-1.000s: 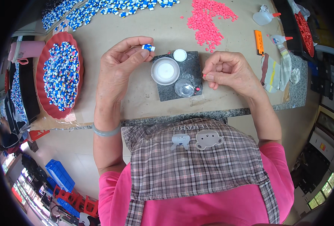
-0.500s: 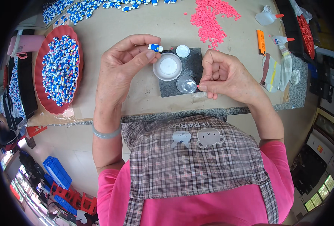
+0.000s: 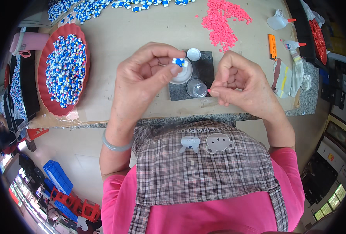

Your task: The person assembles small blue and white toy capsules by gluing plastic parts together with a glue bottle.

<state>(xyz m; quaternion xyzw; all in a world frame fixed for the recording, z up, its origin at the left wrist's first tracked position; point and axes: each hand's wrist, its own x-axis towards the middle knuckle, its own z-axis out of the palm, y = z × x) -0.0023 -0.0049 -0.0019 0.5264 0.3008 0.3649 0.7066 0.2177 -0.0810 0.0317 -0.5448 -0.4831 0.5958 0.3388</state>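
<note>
Between the thumb and fingers of my left hand is a small blue-and-white piece. It hangs above a white round dish, which my fingers partly cover. My right hand pinches a tiny pink piece at its fingertips. That pink piece is close beside a small clear cup. Dish, cup and a small white lid rest on a dark stone slab.
At left, a red scalloped tray holds many blue-and-white pieces. Loose pink pieces and more blue-and-white pieces lie at the back. On the right are glue bottles, an orange box and a striped cloth.
My left hand has moved right and slightly nearer with the blue-and-white piece, now over the white dish. My right hand has barely shifted, still pinching the pink piece by the cup.
</note>
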